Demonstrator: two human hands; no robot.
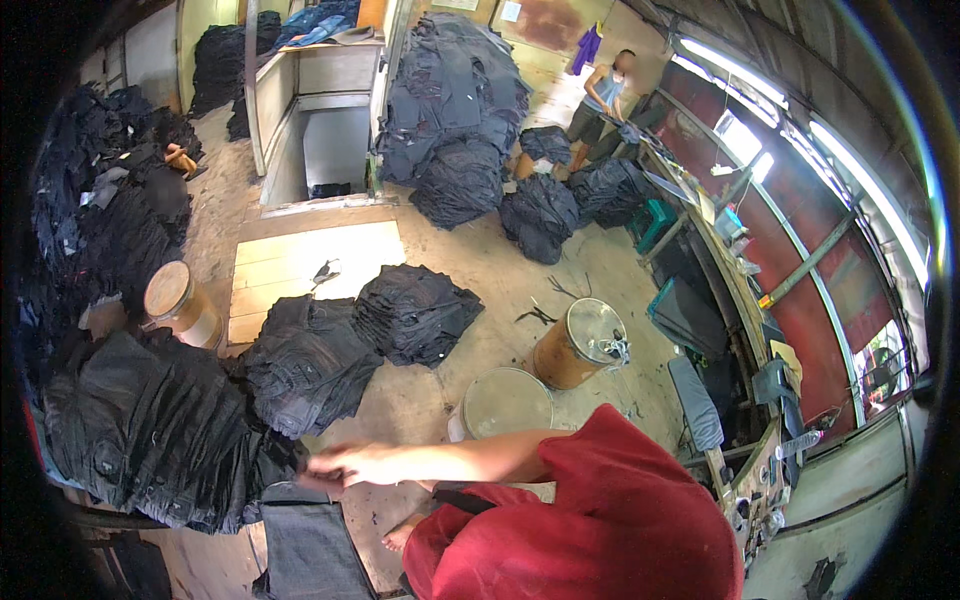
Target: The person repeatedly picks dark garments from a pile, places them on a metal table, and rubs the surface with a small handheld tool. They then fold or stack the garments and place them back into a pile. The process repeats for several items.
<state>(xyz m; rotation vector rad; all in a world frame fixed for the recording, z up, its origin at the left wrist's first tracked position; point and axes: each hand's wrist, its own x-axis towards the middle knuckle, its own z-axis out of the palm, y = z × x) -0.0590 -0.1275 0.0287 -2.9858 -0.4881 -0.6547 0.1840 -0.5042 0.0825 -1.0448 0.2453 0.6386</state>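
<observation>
**Right hand (335, 467) stood beside dark garment pile (150, 430)**

The pile's right edge lay at that hand, a folded dark garment (312, 550) just below. The hand was blurred; I could not tell whether its fingers had closed on anything.

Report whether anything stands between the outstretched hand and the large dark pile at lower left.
Nothing visible does: the right hand is at the right edge of the pile; blur hides whether they touch.
</observation>
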